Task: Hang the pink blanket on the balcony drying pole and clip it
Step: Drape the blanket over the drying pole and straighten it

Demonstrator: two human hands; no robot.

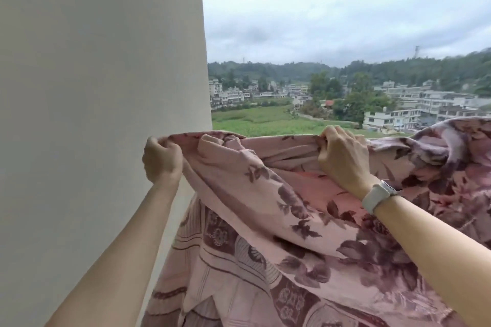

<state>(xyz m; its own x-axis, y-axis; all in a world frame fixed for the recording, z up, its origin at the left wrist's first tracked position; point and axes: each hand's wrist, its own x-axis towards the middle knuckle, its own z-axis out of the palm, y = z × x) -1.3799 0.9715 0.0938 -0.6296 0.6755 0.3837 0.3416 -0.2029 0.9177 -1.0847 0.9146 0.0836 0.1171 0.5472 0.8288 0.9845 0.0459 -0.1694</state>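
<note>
Hands grip soft, creased, floral pink blanket.

Both arms raised — left hand and right hand clenched.

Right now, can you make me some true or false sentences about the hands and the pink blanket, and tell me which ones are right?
1. Both hands grip the top edge of the pink blanket. True: the left hand and the right hand each bunch the edge in curled fingers.
2. The blanket is plain pink with no pattern. False: it has dark leaves and flowers printed on it.
3. A pale watch sits on the right wrist. True.
4. The watch is on the left wrist. False: the left wrist is bare.
5. A pale wall stands beside the left hand. True.
6. Clips already hold the blanket. False: no clips show anywhere.
</note>
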